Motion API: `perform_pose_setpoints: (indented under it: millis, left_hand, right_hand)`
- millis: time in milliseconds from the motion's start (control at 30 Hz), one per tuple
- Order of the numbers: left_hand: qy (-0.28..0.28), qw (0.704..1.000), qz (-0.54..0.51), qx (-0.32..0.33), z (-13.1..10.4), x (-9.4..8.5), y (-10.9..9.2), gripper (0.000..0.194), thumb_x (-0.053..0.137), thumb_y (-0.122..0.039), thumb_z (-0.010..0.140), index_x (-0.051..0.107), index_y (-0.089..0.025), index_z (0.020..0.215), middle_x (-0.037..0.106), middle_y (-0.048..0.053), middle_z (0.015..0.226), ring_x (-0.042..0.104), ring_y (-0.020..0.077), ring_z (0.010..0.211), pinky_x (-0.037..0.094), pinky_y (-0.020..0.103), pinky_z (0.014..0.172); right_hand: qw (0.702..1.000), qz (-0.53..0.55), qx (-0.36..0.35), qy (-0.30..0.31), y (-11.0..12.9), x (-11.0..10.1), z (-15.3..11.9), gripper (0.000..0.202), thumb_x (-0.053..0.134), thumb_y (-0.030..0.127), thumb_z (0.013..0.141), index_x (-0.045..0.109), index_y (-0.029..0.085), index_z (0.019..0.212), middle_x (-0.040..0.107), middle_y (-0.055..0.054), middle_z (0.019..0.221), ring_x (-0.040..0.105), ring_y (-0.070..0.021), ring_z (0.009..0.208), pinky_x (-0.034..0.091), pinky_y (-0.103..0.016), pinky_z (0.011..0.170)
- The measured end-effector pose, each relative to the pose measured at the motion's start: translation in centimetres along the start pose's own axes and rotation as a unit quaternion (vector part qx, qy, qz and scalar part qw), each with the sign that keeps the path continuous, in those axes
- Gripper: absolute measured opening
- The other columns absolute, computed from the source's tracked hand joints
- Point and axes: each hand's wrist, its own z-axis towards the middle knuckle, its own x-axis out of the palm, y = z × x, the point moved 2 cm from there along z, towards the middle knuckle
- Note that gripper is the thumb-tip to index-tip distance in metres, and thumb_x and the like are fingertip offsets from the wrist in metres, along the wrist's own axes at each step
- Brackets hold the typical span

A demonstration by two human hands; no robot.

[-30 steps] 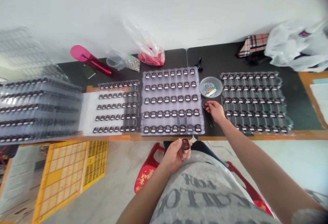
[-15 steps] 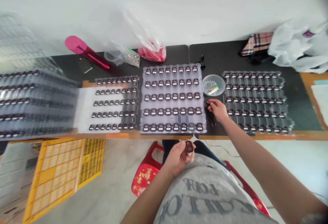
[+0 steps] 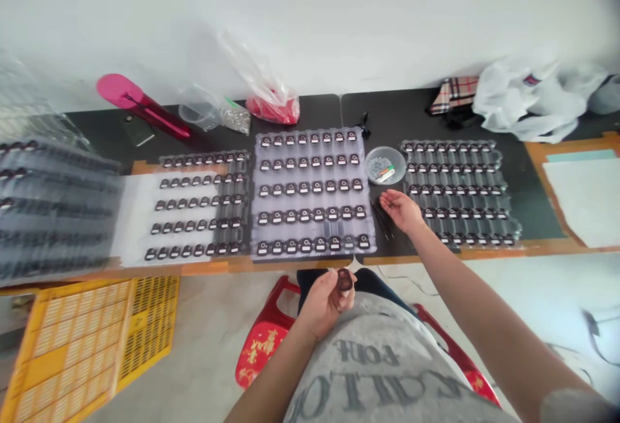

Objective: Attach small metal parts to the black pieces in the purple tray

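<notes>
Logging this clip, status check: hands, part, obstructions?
Left hand holding dark rounded part, off the table. Right hand beside slim black tools; grip unclear. No obstruction seen at part.

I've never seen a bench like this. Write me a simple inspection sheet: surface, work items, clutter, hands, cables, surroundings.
Surface: black table, brownish tape along its front edge.
Work items: small dark parts in rows in the middle tray, with more trays on both sides; bowl of small clear pieces.
Clutter: long pink object, red item in clear plastic, checked cloth, white plastic bags.
Hands: left hand holds a dark part; right hand is near the bowl, its contents unclear.
Cables: thin cables on the floor.
Surroundings: pale wall, red stool, yellow crate.
</notes>
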Motion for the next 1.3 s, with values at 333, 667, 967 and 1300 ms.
perform_pose_setpoints:
  millis: [333,667,967,1300]
  left_hand:
    - [0.001,1.000,-0.020,-0.014,1.0,1.7,-1.2,0.035,0.060,-0.043,0.075,0.059,-0.008,0.083,0.044,0.000,0.059,0.039,0.0073,0.048,0.031,0.022,0.048]
    - [-0.003,1.000,-0.006,-0.018,1.1,1.7,-0.7,0.035,0.058,-0.043,0.077,0.059,-0.009,0.082,0.043,0.000,0.058,0.038,0.0074,0.048,0.029,0.021,0.047]
    - [0.014,1.000,-0.007,-0.019,1.4,1.9,-0.7,0.033,0.056,-0.042,0.078,0.058,-0.009,0.082,0.044,0.000,0.060,0.037,0.0069,0.048,0.027,0.021,0.046]
    - [0.014,1.000,-0.018,-0.019,1.3,1.6,-0.3,0.036,0.055,-0.042,0.079,0.061,-0.007,0.086,0.044,0.000,0.060,0.038,0.0067,0.049,0.028,0.020,0.048]
  right_hand:
    - [0.998,-0.061,-0.014,-0.020,-0.1,-0.6,-0.3,0.021,0.055,-0.003,0.064,0.058,0.018,0.068,0.062,0.000,0.071,0.063,-0.0109,0.068,0.057,-0.029,0.075]
    - [0.978,-0.194,-0.059,-0.045,0.2,-0.6,0.7,0.018,0.055,-0.001,0.065,0.061,0.016,0.067,0.061,0.000,0.065,0.060,-0.0092,0.057,0.056,-0.025,0.060]
    - [0.950,-0.292,-0.111,-0.026,0.5,-1.3,1.2,0.019,0.051,0.005,0.066,0.064,0.018,0.071,0.065,0.000,0.070,0.060,-0.0115,0.064,0.053,-0.029,0.067]
    - [0.866,-0.446,-0.226,0.010,0.4,-1.4,1.0,0.024,0.046,0.013,0.073,0.067,0.021,0.082,0.069,-0.002,0.086,0.060,-0.0177,0.083,0.044,-0.034,0.084]
